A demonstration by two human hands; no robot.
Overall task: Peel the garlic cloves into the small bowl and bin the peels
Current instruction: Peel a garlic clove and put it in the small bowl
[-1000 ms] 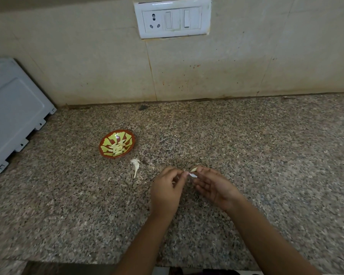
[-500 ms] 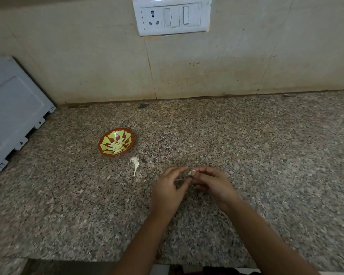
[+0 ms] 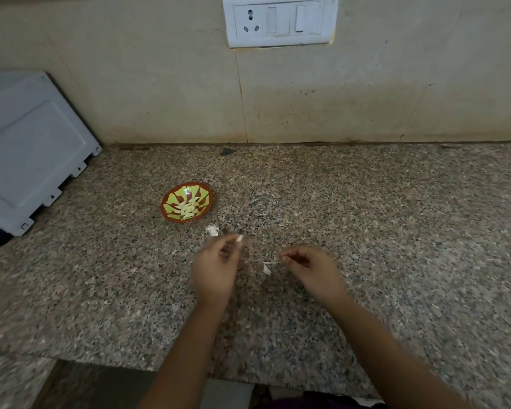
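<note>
Garlic clove [image 3: 240, 238] pinched in my left hand [image 3: 216, 270] fingertips, mid-counter, near the small bowl [image 3: 167, 212]. Right hand [image 3: 310, 270] pinches the papery peel [image 3: 266, 266]. Clove probably light, firm, slick: hold its sides.

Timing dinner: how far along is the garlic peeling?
Done: peeled cloves lie in the small red-and-green bowl. In hand: left hand pinches a pale garlic clove, right hand a papery white peel strip. Left: bowl that clove, bin the strip and the white peel scrap nearby.
</note>
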